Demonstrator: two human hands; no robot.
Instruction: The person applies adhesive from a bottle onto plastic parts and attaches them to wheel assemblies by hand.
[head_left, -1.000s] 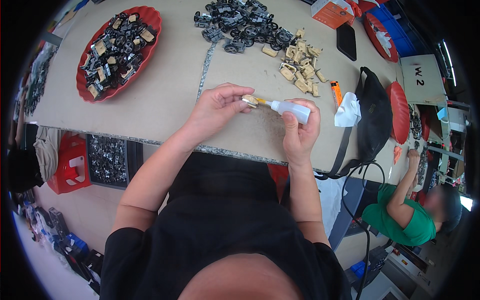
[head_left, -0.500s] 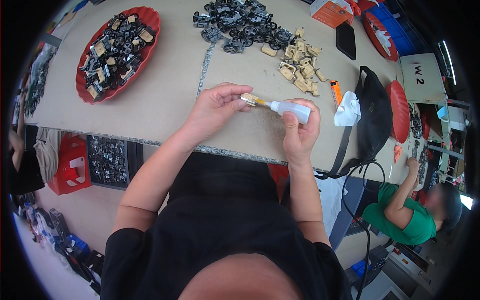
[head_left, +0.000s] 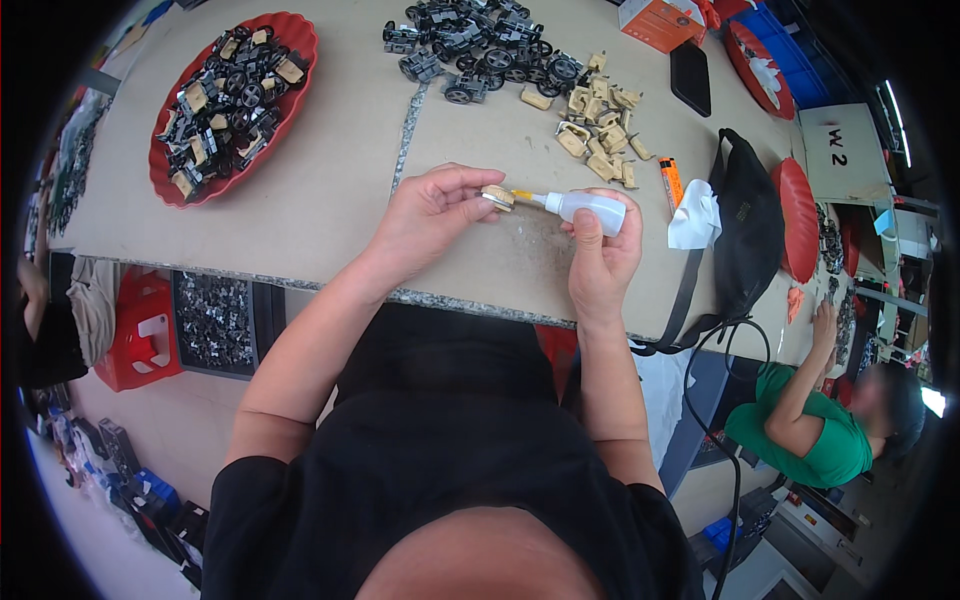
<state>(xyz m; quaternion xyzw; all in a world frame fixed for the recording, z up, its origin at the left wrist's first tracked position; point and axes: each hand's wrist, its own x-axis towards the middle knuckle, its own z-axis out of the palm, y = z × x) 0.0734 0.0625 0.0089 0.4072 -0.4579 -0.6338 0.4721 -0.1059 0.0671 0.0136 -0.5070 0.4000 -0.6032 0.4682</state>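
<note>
Over the near part of the table, my left hand (head_left: 432, 215) pinches a small tan plastic part (head_left: 499, 197) between thumb and fingertips. My right hand (head_left: 606, 252) is wrapped round a white squeeze bottle (head_left: 594, 211) held on its side. The bottle's thin yellowish nozzle points left, its tip at or just beside the tan part; whether they touch I cannot tell. Farther off lies a pile of similar tan parts (head_left: 603, 120). Behind these is a heap of black and grey wheeled toy chassis (head_left: 500, 58).
A red scalloped tray (head_left: 297, 110) at the left holds chassis with tan parts. Toward the right lie a phone (head_left: 690, 80), an orange tube (head_left: 671, 180), a white tissue (head_left: 694, 218) and a black bag (head_left: 750, 225). A co-worker in green (head_left: 800, 430) sits at the far right.
My right hand has shifted slightly right with the bottle, drawing the nozzle back a little from the tan part. My left hand stays nearly in place.
</note>
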